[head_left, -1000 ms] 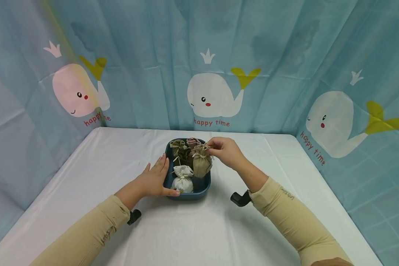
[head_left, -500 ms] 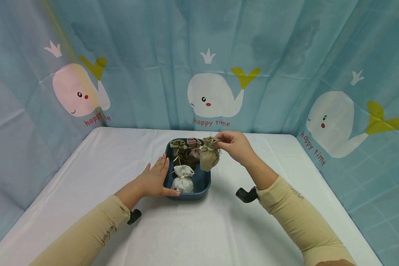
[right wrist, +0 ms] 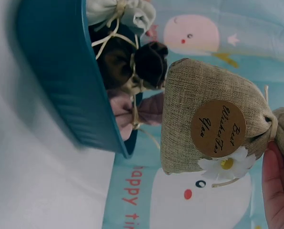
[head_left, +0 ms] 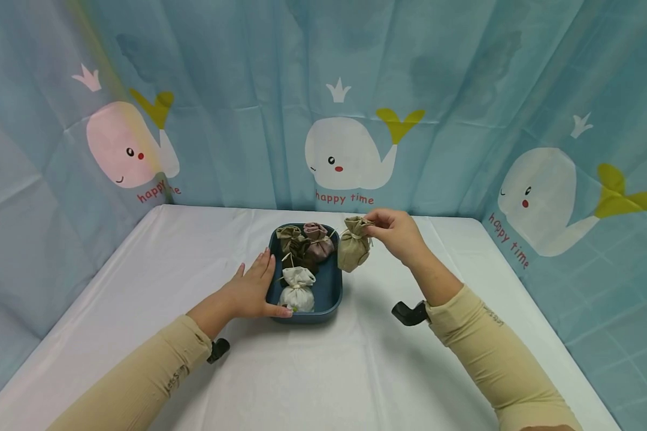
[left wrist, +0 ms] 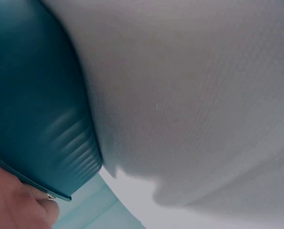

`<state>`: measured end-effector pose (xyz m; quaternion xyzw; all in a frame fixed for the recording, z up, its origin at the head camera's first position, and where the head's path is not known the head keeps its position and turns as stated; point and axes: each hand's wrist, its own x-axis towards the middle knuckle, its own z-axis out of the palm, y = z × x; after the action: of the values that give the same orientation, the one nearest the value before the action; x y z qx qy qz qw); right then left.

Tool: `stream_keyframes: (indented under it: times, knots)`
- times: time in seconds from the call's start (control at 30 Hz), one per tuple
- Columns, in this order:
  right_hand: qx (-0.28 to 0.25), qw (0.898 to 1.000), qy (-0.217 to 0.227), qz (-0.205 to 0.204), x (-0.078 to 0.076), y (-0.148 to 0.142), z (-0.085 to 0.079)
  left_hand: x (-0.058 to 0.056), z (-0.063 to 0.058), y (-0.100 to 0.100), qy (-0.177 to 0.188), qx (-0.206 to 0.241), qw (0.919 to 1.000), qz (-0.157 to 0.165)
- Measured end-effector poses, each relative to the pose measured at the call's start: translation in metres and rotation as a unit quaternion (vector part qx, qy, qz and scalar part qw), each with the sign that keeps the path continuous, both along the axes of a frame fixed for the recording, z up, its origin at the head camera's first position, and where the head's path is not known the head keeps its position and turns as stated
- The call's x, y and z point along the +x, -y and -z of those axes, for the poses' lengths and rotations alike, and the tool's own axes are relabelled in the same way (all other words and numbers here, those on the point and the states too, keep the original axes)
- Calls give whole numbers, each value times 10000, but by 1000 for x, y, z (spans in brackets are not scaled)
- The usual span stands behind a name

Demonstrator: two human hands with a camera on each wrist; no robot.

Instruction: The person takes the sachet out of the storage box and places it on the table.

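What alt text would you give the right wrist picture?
A right hand grips the neck of a beige pouch bearing a white flower and a "Best Wishes For You" label. At left, a blue bin holds a white pouch, a pink pouch and a dark pouch.

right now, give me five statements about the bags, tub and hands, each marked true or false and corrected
1. The right grip holds a tan bag by its neck. True.
2. The white bag lies outside the blue tub. False: the white bag is inside the blue tub.
3. The tan bag's round label reads "Best Wishes For You". True.
4. The left grip pinches a bag. False: the left grip rests against the blue tub's rim.
5. A white flower decorates the tan bag. True.
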<state>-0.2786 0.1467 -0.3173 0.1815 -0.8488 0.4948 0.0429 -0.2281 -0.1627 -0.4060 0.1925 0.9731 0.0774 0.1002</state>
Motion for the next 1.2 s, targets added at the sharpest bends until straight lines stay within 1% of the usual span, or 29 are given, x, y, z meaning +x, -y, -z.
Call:
stream_keyframes:
  times: [0.2, 0.37, 0.63, 1.2]
  knots:
    - [20, 9998, -47, 175, -6, -10, 7, -1, 1, 0, -33, 29, 10000, -2]
    - [37, 9991, 5, 418, -13, -19, 16, -1, 2, 0, -42, 33, 10000, -17]
    - [197, 9960, 63, 874, -24, -31, 32, -1, 3, 0, -74, 10, 10000, -9]
    - [511, 9875, 321, 1454, -41, -44, 69, -2, 6, 2, -109, 24, 9999, 4]
